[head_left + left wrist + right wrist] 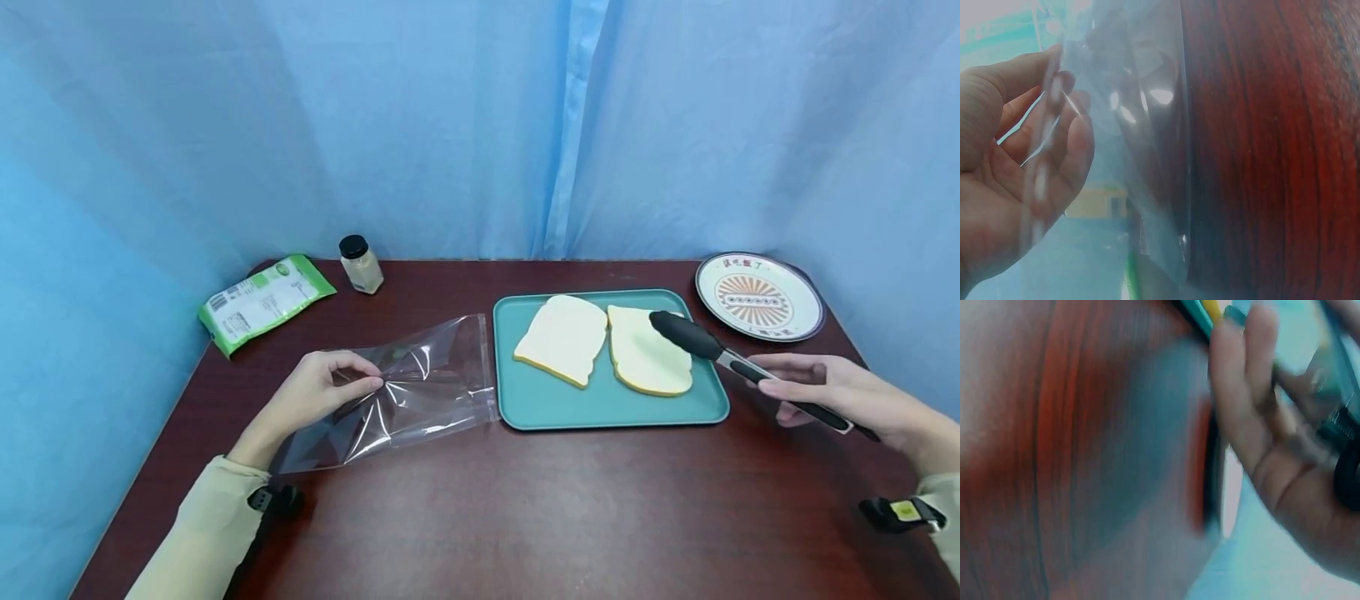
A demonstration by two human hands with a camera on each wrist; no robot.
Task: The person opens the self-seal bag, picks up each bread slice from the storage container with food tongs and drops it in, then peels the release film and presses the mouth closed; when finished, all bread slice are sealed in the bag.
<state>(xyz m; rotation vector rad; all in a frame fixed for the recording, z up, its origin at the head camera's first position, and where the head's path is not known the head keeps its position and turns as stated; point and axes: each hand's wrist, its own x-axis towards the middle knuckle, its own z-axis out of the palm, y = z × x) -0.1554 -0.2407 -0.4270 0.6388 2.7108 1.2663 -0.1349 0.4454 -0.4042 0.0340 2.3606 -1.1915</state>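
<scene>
Between thumb and fingers my left hand [322, 387] pinches the upper film of a clear plastic bag [427, 387], whose far end reaches the tray's left edge. In the left wrist view the bag [1147, 119] drapes past the fingers. My right hand [832, 392] grips black-and-silver tongs [742, 367] by the handles, their dark tips over the right bread slice [648, 362]. Another bread slice [566, 337] lies left of it, both on a teal tray [555, 410]. The right wrist view is blurred; the right hand [1285, 462] shows there with part of the tongs.
A green-and-white packet [266, 302] lies at the back left, beside a small black-lidded jar [362, 267]. A patterned white plate [757, 298] sits at the back right. Blue curtains [420, 125] hang along the edges of the dark wooden table [525, 508].
</scene>
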